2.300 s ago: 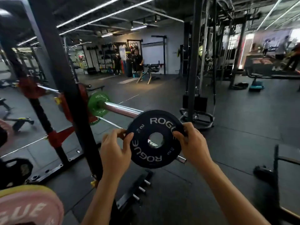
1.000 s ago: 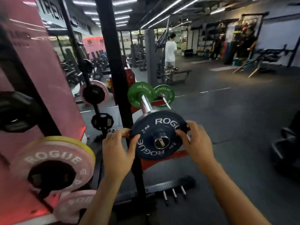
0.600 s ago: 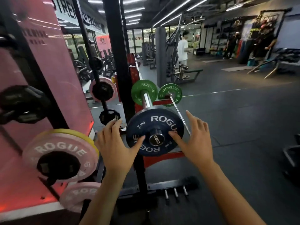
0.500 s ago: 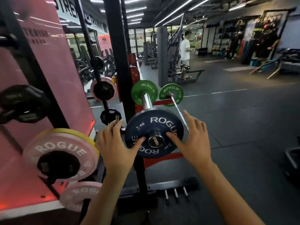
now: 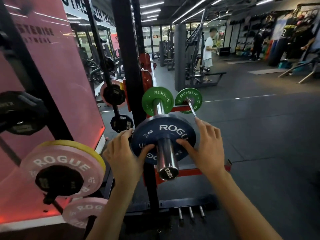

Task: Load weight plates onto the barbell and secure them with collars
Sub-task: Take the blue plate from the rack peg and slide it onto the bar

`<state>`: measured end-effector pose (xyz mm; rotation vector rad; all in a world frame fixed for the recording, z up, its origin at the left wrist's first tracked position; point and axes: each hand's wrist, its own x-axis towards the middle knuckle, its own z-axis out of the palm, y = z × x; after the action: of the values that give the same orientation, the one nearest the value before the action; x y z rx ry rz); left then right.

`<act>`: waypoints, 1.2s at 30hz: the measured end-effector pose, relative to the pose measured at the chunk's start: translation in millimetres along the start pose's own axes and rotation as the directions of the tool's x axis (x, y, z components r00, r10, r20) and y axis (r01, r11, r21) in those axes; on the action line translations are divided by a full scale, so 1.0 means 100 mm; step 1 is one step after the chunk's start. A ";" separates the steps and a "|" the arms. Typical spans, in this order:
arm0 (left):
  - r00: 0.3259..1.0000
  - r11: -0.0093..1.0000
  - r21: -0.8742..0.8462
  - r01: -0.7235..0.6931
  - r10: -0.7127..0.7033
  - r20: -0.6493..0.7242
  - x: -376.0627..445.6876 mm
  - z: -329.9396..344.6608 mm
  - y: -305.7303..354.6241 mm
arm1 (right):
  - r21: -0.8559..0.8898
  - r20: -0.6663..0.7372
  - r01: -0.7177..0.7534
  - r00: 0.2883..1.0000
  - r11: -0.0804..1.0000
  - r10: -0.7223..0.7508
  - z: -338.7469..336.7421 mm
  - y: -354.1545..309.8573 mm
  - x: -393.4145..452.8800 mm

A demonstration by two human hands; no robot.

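rack upright [image 5: 127, 66] stands left of the barbell sleeve [image 5: 167, 158] | blue plate [image 5: 163, 134] sits on the sleeve, short of the green plate [image 5: 156, 100] further in | left hand [image 5: 123, 157] and right hand [image 5: 207, 146] flank the blue plate, fingers extended, thumbs pressing its face, gripping nothing

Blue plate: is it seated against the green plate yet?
No; bare sleeve shows between the blue plate and the green plate, with both hands pressing the blue one.
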<state>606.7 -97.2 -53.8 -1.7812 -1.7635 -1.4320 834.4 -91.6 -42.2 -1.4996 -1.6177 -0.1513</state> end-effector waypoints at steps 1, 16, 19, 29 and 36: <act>1.000 1.000 -0.004 0.019 -0.019 0.005 0.05 0.06 -0.02 | -0.014 0.001 0.005 1.000 1.000 -0.005 0.06 0.02 0.07; 0.990 0.994 -0.032 0.103 -0.099 0.100 1.05 1.17 -0.45 | -0.072 0.022 0.027 0.999 0.997 -0.026 0.98 0.27 1.24; 0.992 0.996 -0.025 0.090 -0.087 0.090 1.23 1.37 -0.52 | -0.077 0.017 0.027 1.000 0.997 -0.025 1.17 0.30 1.44; 0.995 0.996 -0.002 0.094 -0.094 0.046 1.70 1.95 -0.67 | -0.117 0.002 -0.009 1.000 0.993 0.009 1.69 0.43 1.94; 0.996 0.997 -0.015 0.081 -0.080 0.029 1.82 2.10 -0.80 | -0.032 0.006 -0.011 1.000 0.999 0.011 1.85 0.53 2.04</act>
<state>591.6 191.3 -53.1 -1.7653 -1.8627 -1.4632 812.9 188.0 -41.1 -1.5342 -1.6191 -0.1669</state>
